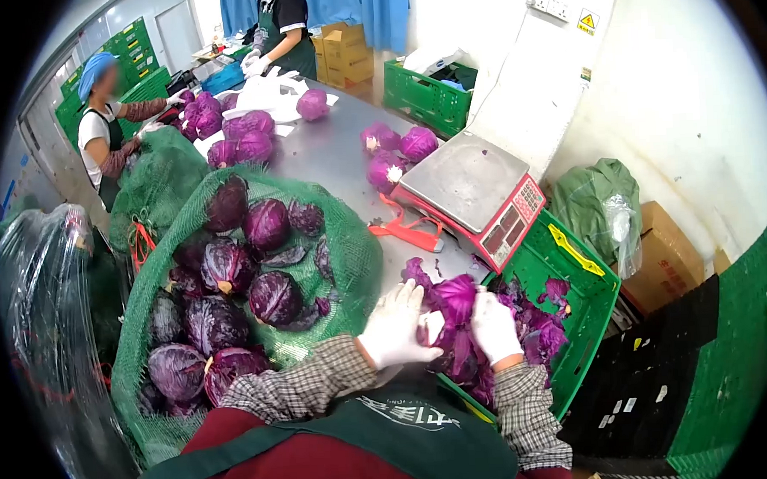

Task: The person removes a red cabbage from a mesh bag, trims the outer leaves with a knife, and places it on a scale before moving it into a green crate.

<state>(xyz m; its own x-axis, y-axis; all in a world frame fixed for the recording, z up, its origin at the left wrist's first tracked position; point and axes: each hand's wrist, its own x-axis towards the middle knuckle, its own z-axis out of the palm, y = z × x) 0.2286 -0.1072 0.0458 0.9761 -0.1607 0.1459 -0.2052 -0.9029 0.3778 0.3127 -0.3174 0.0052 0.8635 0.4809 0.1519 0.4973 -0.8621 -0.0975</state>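
Note:
My left hand (400,326), in a white glove, is closed around the left side of a purple cabbage (453,301) whose pale cut stem faces it. On the cabbage's right side, my right hand (495,327), also gloved, has its fingers bent against the loose outer leaves. Below and to the right of both hands, a green crate (594,312) holds torn purple leaves (544,339). Left of my hands, a green mesh sack (349,228) lies open with several dark cabbages (275,297) inside.
A red scale (471,184) and an orange-handled tool (409,230) are on the metal table (333,160). Peeled cabbages (383,138) lie beyond. Two co-workers stand at the far side, one in a blue cap (95,72). Another green crate (429,96) is near the wall.

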